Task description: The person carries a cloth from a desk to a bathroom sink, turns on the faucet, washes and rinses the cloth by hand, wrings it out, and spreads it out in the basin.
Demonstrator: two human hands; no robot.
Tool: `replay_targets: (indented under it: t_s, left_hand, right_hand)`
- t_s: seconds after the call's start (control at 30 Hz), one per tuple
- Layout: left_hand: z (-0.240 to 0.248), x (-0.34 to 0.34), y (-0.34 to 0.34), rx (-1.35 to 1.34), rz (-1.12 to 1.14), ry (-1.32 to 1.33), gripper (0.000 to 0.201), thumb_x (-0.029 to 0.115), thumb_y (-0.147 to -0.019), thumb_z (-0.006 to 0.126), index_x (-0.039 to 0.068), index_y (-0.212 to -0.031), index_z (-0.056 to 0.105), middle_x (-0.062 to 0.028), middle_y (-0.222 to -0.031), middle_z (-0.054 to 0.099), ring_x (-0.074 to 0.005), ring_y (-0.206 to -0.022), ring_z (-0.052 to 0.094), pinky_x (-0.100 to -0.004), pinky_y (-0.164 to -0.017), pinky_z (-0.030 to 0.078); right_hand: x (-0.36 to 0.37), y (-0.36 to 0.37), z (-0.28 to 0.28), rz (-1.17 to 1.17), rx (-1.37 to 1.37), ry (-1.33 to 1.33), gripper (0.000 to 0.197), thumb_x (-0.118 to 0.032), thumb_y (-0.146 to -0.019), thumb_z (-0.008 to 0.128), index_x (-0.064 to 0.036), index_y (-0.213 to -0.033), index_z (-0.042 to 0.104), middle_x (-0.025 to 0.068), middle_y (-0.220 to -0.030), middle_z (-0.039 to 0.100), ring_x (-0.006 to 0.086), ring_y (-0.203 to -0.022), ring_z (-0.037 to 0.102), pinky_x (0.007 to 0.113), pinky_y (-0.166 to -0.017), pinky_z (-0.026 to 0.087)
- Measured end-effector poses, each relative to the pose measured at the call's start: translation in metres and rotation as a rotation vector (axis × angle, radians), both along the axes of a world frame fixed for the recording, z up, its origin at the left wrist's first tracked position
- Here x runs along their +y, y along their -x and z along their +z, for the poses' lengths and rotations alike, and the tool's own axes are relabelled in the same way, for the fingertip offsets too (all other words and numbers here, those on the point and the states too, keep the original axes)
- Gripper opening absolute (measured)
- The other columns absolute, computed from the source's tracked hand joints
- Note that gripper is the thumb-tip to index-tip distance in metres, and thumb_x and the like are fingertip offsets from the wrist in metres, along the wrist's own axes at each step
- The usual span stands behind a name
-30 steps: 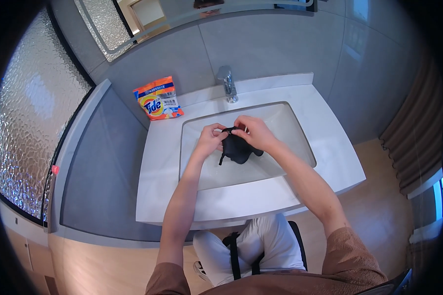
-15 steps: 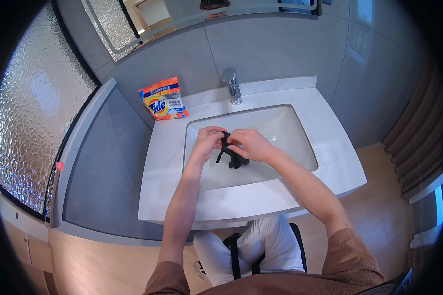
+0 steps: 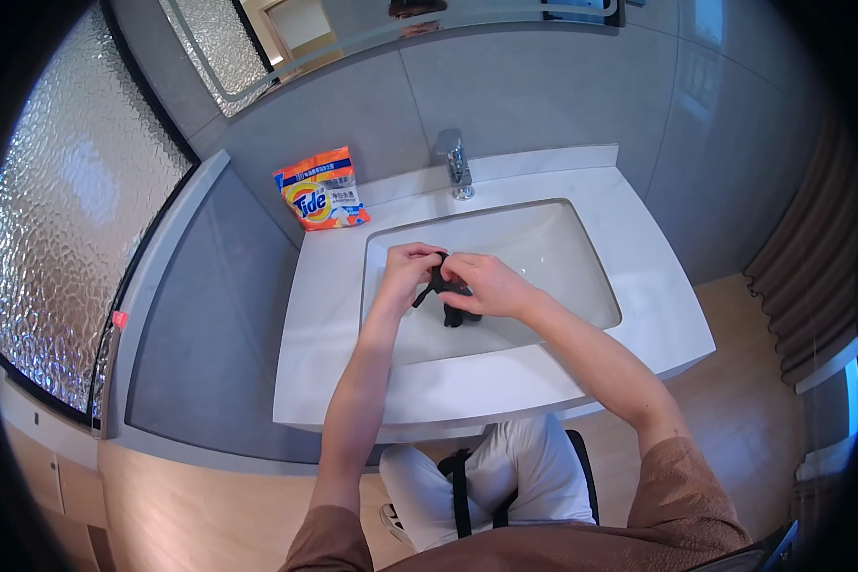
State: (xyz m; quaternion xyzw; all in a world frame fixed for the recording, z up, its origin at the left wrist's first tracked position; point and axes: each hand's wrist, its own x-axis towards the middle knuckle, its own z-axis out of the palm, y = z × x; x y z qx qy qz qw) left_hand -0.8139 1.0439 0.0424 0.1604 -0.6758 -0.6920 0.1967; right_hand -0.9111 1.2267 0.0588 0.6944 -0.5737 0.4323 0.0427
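Over the white sink basin (image 3: 536,243), both hands pinch a dark bundle that looks like black cloth (image 3: 453,315). My left hand (image 3: 409,272) grips its upper left part, with the fingertips close to those of the other hand. From the right, my right hand (image 3: 486,284) holds the same bundle, its fingers curled over the top. A thin dark end sticks out below my left hand, and thicker folds hang down into the basin. The fingers hide the middle of the cloth, so its exact kind does not show.
A chrome faucet (image 3: 457,167) stands behind the basin. On the white counter's (image 3: 324,334) back left corner rests an orange detergent bag (image 3: 322,191). A mirror (image 3: 372,24) hangs on the grey wall. Textured glass (image 3: 76,210) rises at left; a brown curtain (image 3: 810,248) hangs at right.
Both hands keep hold of the black cloth. My right hand's fingers have shifted slightly lower on it, and its hanging folds have changed shape. The view has moved a little.
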Motion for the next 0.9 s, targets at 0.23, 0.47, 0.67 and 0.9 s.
replay_targets:
  t_s: [0.23, 0.47, 0.67, 0.9]
  left_hand:
    - [0.006, 0.015, 0.006, 0.077, 0.046, 0.105, 0.017, 0.0, -0.087, 0.063, -0.007, -0.101, 0.069, -0.0118, -0.084, 0.07, -0.014, -0.068, 0.069, -0.0243, -0.061, 0.057]
    - [0.005, 0.006, 0.006, 0.12, 0.173, 0.015, 0.014, 0.005, -0.089, 0.061, -0.005, -0.095, 0.069, -0.0089, -0.077, 0.068, -0.0113, -0.063, 0.063, -0.0232, -0.057, 0.052]
    - [0.002, -0.008, 0.005, 0.131, 0.143, 0.161, 0.014, 0.009, -0.089, 0.064, -0.002, -0.094, 0.07, -0.0085, -0.087, 0.068, -0.0109, -0.077, 0.064, -0.0243, -0.069, 0.05]
    - [0.003, 0.011, 0.012, 0.172, -0.009, -0.101, 0.024, 0.02, -0.095, 0.067, -0.001, -0.108, 0.066, -0.0091, -0.105, 0.069, -0.0115, -0.097, 0.063, -0.0261, -0.089, 0.049]
  right_hand:
    - [-0.006, 0.003, -0.01, -0.202, -0.009, -0.011, 0.026, -0.015, -0.08, 0.075, -0.0029, -0.093, 0.055, 0.0141, -0.083, 0.063, 0.0328, -0.074, 0.064, 0.039, -0.067, 0.053]
    - [-0.008, 0.017, -0.01, -0.184, -0.279, 0.04, 0.02, -0.009, -0.081, 0.069, -0.0004, -0.094, 0.055, 0.0179, -0.086, 0.066, 0.0361, -0.078, 0.067, 0.041, -0.068, 0.054]
    - [-0.007, 0.021, -0.001, -0.213, -0.313, 0.139, 0.02, 0.001, -0.085, 0.061, -0.0011, -0.105, 0.057, 0.0187, -0.093, 0.066, 0.0369, -0.084, 0.066, 0.042, -0.073, 0.053]
    - [-0.005, 0.031, -0.001, -0.231, -0.267, 0.197, 0.025, 0.004, -0.086, 0.058, -0.003, -0.11, 0.061, 0.0167, -0.097, 0.064, 0.0378, -0.086, 0.064, 0.042, -0.074, 0.052]
